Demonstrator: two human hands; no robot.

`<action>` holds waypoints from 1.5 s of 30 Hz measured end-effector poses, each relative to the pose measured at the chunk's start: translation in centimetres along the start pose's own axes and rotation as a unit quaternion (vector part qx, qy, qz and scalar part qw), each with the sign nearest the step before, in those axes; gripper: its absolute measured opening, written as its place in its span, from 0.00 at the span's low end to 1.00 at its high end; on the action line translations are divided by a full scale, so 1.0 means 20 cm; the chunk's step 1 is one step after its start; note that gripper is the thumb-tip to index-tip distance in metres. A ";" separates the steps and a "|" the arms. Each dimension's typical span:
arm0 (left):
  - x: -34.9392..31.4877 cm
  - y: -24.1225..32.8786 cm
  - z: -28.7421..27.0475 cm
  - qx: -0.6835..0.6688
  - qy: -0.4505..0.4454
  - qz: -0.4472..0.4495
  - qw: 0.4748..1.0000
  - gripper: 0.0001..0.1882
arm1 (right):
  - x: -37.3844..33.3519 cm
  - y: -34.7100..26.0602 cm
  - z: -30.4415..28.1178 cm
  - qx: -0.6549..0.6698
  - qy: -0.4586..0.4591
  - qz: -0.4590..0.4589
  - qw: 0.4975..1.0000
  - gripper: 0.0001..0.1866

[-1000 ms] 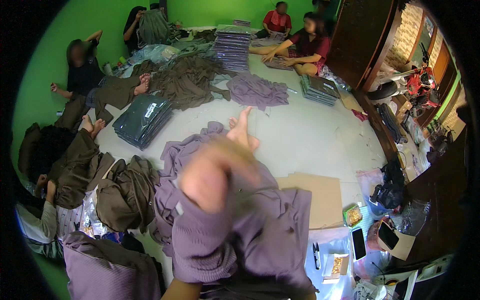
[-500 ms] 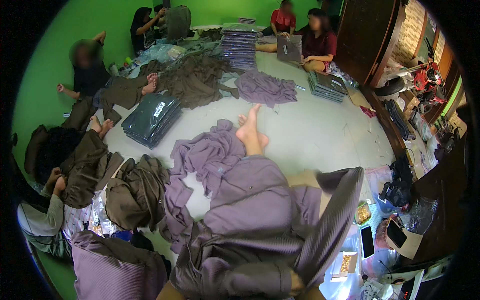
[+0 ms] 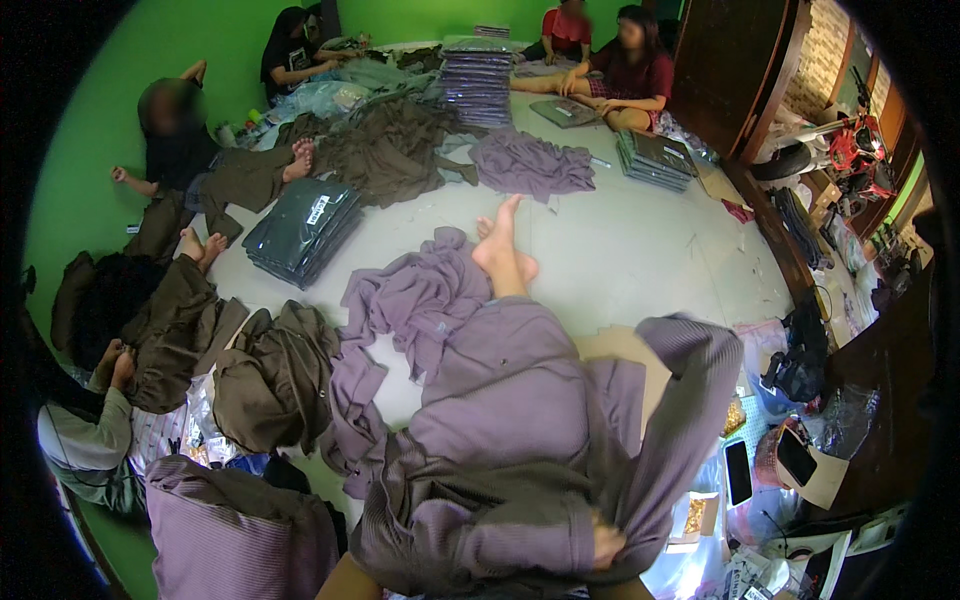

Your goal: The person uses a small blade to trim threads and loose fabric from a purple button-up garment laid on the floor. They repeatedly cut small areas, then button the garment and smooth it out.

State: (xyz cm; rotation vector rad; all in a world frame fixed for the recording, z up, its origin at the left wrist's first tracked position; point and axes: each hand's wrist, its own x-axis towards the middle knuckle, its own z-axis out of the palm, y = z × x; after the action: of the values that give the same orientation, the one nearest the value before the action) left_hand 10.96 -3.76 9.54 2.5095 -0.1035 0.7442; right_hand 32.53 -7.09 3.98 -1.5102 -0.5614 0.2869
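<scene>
Purple garment [image 3: 520, 400] draped over person's lap and legs, near floor's lower edge, long axis running from lap toward bare foot [image 3: 500, 250]; one sleeve [image 3: 690, 400] arches right. Right hand [image 3: 605, 545] mostly buried in folds, clenched on cloth. Left hand hidden under fabric, grip unreadable. Cardboard sheet [image 3: 625, 350] partly covered. Loose purple heap [image 3: 410, 300] just left; olive pile [image 3: 275, 375] beyond; phone [image 3: 738, 472] right.

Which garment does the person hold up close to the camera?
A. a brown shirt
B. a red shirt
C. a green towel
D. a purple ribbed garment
D: the purple ribbed garment fills the lower middle of the view, and a hand grips its fabric near the bottom edge.
</scene>
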 end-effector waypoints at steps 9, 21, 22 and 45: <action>-0.10 -0.01 0.09 0.004 0.086 -0.092 0.992 0.10 | 0.07 -0.32 0.37 0.321 0.094 -0.072 0.940 0.27; -0.31 -0.14 0.14 0.104 -0.277 0.196 0.935 0.19 | -0.19 -0.45 0.55 0.005 -0.581 0.103 0.807 0.12; -0.29 -0.23 0.11 0.101 -0.159 0.264 0.946 0.18 | -0.22 -0.44 0.54 -0.041 -0.586 0.038 0.808 0.12; -0.96 -0.34 -1.09 -0.058 -0.188 -0.498 0.844 0.16 | -0.21 -0.53 -0.19 -0.323 -0.241 -0.172 0.899 0.41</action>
State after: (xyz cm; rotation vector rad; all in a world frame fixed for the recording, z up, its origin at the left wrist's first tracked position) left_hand -14.53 11.53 11.82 2.1170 0.9207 -0.1855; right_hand 29.21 -13.17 13.84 -1.9407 -1.4106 0.2045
